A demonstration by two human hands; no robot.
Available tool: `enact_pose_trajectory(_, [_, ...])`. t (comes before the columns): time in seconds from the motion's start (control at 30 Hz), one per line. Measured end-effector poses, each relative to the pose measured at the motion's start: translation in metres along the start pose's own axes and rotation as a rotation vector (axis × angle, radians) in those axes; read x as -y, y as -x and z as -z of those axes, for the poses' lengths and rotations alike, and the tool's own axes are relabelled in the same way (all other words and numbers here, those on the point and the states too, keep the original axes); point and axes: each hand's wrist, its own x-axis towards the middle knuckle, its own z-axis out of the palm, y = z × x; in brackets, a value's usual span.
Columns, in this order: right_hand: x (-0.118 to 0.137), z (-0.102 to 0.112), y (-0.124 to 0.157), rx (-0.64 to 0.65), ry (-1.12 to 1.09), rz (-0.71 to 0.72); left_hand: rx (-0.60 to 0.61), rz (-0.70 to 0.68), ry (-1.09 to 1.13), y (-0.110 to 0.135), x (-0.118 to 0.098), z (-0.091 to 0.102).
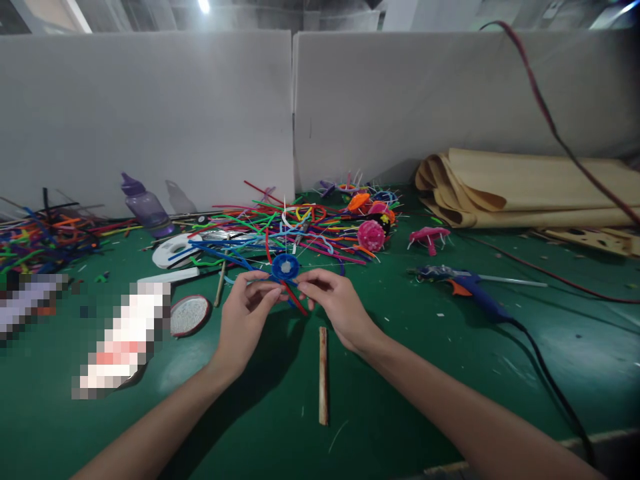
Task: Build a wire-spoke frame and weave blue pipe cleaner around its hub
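Both hands meet above the middle of the green table, pinched around a blue pipe-cleaner figure (285, 265). Its top is a coiled blue disc with a pale centre. Red and blue pipe-cleaner pieces (295, 299) stick out below it, between the hands. My left hand (250, 307) is closed on the figure's left side, thumb against the fingers. From the right, my right hand (333, 300) grips it with thumb and fingertips. The exact spots where the fingertips press are partly hidden. A short wooden stick (323, 377) lies on the table just below the hands.
Loose pipe cleaners (250, 223) pile up behind the hands. A blue glue gun (475, 293) with its cord lies at right, before rolled tan sheets (480, 187). A purple bottle (145, 205), white tape roll (175, 251) and round pad (189, 315) are at left. Pink fuzzy pieces (371, 235) sit behind.
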Motion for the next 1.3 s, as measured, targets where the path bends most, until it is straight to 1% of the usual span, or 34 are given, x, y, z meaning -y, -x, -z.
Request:
enact_pose_trajectory(0.17, [0.002, -0.001, 0.001, -0.002, 0.026, 0.026, -0.002, -0.007, 0.028, 0.000, 0.000, -0.001])
enact_pose_trajectory(0.27, [0.003, -0.001, 0.001, -0.014, 0.021, 0.019, 0.008, -0.021, 0.021, 0.000, -0.002, -0.002])
enact_pose_trajectory(0.47, [0.003, -0.002, 0.002, -0.026, -0.006, 0.000, -0.021, -0.044, -0.013, 0.001, -0.002, -0.001])
enact_pose_trajectory(0.53, [0.001, -0.001, 0.001, -0.004, -0.022, -0.014, -0.014, -0.027, -0.022, 0.001, -0.001, 0.000])
enact_pose_trajectory(0.67, [-0.007, -0.001, -0.001, 0.055, -0.066, -0.078, 0.019, 0.049, -0.021, -0.002, 0.003, 0.002])
enact_pose_trajectory(0.73, [-0.009, -0.001, -0.002, 0.063, -0.076, -0.097, 0.022, 0.070, -0.005, -0.003, 0.005, 0.003])
enact_pose_trajectory(1.3, [-0.010, -0.001, -0.003, 0.069, -0.078, -0.105, 0.040, 0.071, -0.037, -0.006, 0.007, 0.003])
